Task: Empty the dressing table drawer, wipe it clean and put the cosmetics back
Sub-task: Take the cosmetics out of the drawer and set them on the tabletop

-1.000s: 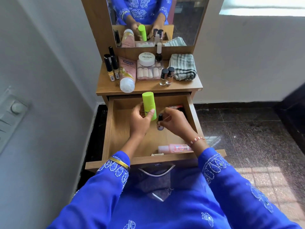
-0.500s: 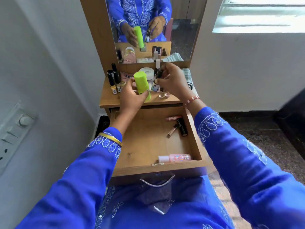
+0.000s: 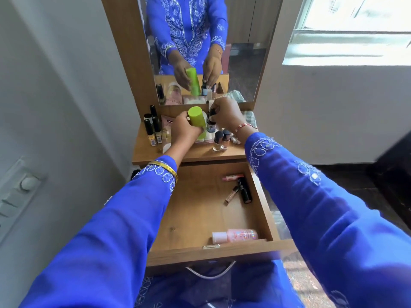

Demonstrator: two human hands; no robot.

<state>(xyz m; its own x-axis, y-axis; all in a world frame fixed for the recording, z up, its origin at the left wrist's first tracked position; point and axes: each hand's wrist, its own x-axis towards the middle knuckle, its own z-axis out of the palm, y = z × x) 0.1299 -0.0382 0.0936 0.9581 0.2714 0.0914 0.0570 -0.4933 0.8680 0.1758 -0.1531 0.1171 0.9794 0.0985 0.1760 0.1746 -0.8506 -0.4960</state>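
Gripping the green tube (image 3: 196,121), the left hand (image 3: 184,130) has its fingers wrapped closed around it above the dressing table top (image 3: 191,153); the right hand (image 3: 224,114) pinches the dark cap of a small blue bottle (image 3: 210,125) just beside the tube, near the top's back edge; the open drawer (image 3: 200,218) holds a pink bottle (image 3: 235,235) at its front edge and lip products (image 3: 239,187) near its right wall.
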